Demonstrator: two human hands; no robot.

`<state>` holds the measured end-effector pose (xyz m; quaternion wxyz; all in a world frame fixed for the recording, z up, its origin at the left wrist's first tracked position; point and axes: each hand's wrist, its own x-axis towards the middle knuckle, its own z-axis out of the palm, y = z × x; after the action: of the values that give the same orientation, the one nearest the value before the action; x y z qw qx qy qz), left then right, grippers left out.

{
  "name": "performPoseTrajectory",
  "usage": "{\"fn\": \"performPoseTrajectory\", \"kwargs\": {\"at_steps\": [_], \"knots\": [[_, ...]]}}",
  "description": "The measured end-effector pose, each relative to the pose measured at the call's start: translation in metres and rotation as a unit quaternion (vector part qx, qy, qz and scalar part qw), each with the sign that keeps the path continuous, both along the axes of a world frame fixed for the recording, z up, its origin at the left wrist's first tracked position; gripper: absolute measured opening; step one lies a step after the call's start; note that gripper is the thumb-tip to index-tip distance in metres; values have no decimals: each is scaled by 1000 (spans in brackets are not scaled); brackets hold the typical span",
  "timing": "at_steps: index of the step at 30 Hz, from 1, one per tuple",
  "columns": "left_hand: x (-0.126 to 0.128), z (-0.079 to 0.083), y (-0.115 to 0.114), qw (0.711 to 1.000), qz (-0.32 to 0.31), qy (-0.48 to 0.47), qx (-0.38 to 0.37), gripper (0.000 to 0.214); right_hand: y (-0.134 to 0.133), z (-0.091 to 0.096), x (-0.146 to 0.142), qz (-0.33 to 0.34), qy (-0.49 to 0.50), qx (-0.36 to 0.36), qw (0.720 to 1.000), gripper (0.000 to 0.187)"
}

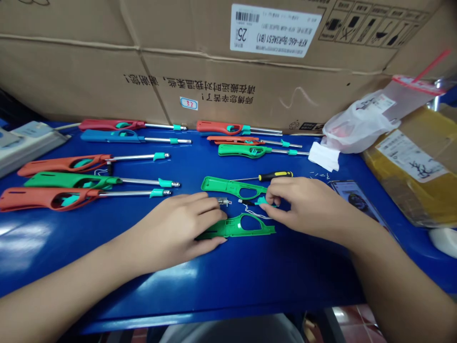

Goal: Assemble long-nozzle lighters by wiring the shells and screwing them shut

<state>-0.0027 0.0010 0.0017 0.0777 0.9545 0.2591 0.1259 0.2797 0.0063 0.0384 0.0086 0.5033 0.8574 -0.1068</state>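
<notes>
My left hand [194, 216] is wrapped over the handle end of a green lighter shell half [243, 226] lying on the blue table, its fingers hiding that end. Beyond those fingers a small clear part with a metal tip [224, 201] shows, partly hidden. My right hand [303, 202] pinches a teal trigger piece [263, 200] between thumb and fingertips. A black part with white wires [250, 206] lies just left of the pinch. The other green shell half [233, 186] rests behind both hands, and a black-and-yellow screwdriver [275, 176] lies behind it.
Several long-necked lighters [64, 164] lie at the left, with others [246, 151] at the back. A large cardboard box [89, 85] walls the rear. At right are a plastic bag [360, 124], a phone [357, 197] and a taped parcel [410, 190]. The table's front edge [200, 317] is near.
</notes>
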Motion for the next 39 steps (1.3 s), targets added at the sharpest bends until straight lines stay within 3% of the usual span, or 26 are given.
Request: {"fn": "performPoseTrajectory", "kwargs": {"at_steps": [7, 12, 17, 22, 26, 31, 39], "knots": [[7, -3, 0, 998, 22, -57, -15, 33, -9, -4, -2, 16, 69, 87, 994, 17], [10, -3, -2, 996, 25, -77, -35, 31, -12, -9, -11, 48, 61, 66, 995, 14], [7, -8, -2, 998, 10, -47, -44, 25, -2, -8, -1, -7, -48, 28, 998, 21], [4, -8, -2, 998, 12, -37, -52, 21, 5, 1, 23, -44, -9, 7, 999, 25], [3, -7, -2, 998, 14, -35, -42, 21, 4, 5, 38, 17, 36, -58, 997, 17], [3, -7, -1, 999, 13, -35, -40, 21, 0, -1, 38, 32, 16, -113, 993, 6], [4, -8, -1, 998, 19, -44, -50, 21, -6, 10, 30, 50, 96, -37, 993, 10]]}}
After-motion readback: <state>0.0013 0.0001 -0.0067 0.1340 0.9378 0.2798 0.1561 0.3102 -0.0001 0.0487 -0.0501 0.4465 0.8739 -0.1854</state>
